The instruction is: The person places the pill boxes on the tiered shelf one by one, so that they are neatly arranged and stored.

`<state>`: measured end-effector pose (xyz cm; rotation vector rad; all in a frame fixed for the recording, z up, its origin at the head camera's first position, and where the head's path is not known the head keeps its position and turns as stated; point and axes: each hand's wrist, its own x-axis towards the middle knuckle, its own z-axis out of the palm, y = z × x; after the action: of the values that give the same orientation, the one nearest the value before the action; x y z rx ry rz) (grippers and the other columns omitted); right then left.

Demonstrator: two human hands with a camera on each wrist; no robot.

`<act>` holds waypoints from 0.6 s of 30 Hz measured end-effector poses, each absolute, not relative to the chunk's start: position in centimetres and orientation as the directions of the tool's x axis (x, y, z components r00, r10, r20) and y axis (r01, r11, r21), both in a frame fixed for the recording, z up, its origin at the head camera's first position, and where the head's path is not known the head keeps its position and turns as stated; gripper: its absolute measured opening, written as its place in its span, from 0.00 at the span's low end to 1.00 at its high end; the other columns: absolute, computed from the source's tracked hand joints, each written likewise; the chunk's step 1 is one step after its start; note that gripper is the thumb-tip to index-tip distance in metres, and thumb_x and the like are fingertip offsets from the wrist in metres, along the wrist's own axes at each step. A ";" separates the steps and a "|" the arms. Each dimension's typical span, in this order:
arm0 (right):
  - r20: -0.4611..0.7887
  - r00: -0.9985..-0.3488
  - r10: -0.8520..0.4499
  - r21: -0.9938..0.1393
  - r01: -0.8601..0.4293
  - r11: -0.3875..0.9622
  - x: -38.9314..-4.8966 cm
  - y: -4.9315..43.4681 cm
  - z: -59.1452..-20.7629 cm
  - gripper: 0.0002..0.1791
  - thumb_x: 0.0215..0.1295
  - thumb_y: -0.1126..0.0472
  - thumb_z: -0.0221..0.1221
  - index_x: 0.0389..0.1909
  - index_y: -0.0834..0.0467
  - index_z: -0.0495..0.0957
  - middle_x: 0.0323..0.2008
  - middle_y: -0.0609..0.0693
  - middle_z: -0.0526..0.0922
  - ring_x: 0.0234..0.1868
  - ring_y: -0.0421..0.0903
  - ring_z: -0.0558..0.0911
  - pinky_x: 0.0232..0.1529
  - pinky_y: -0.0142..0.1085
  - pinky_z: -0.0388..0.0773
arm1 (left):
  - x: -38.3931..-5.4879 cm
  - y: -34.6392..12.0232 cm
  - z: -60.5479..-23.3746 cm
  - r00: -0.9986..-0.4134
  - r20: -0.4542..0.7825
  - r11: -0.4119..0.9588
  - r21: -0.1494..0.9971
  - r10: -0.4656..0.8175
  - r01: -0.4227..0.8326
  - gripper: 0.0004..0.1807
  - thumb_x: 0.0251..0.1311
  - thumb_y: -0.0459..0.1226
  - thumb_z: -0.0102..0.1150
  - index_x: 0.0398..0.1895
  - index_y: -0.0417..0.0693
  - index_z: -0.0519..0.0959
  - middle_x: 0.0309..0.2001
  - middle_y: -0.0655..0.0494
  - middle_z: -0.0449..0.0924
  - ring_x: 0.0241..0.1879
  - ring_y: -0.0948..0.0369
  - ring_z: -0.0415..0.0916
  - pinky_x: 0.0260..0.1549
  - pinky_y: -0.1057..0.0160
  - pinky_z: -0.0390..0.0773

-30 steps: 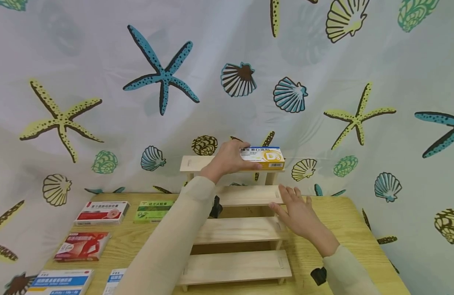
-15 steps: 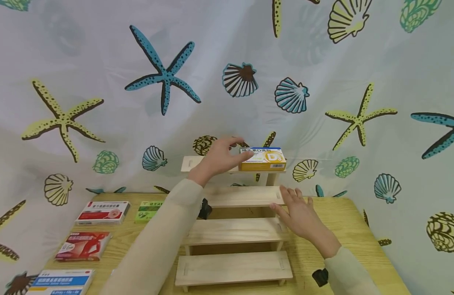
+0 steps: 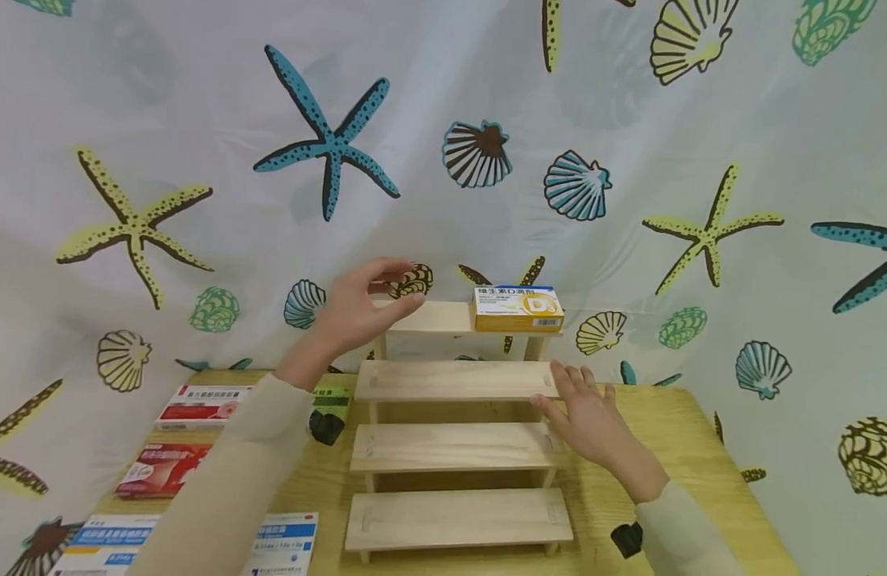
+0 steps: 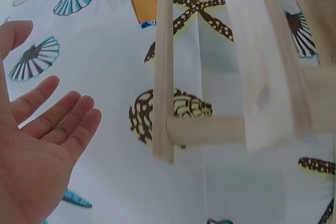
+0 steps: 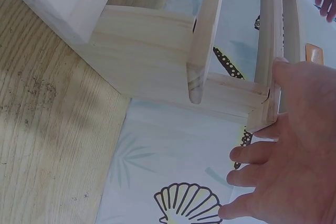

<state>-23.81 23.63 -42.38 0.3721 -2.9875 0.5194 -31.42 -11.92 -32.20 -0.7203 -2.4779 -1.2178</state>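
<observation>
A white, blue and yellow medicine box (image 3: 518, 309) lies at the right end of the top board of a stepped wooden rack (image 3: 457, 446). My left hand (image 3: 360, 308) hovers by that board's left end, apart from the box, with nothing in it. In the left wrist view its fingers (image 4: 68, 121) are spread and relaxed, beside the rack's pale uprights. At the right end of the second-highest board, my right hand (image 3: 594, 420) holds the rack. Seen from the right wrist, the thumb lies on the board's edge and the index finger goes behind it.
On the table's left side lie more medicine boxes: a red and white box (image 3: 201, 404), a red box (image 3: 162, 470), a green box (image 3: 333, 400) partly behind the left wrist, and blue and white boxes (image 3: 285, 544). A shell-and-starfish curtain (image 3: 443, 232) hangs close behind the rack.
My left hand has let go of the yellow and white medicine box and moved left, away from it. The box stays on the top board. My right hand keeps its place on the rack.
</observation>
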 end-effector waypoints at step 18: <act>0.131 -0.966 -0.225 -0.312 -0.255 0.915 -23.7 23.4 -42.5 0.44 0.83 0.38 0.47 0.83 0.65 0.53 0.78 0.73 0.62 0.80 0.76 0.55 0.70 0.82 0.48 | -24.5 -22.6 -37.4 -0.888 0.400 0.593 0.667 0.227 0.452 0.30 0.70 0.45 0.68 0.73 0.53 0.73 0.69 0.46 0.78 0.66 0.46 0.76 0.63 0.49 0.78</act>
<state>-23.75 23.44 -42.49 0.3749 -2.9833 0.5048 -24.51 -22.57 -37.44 -0.5571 -2.5512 -1.1804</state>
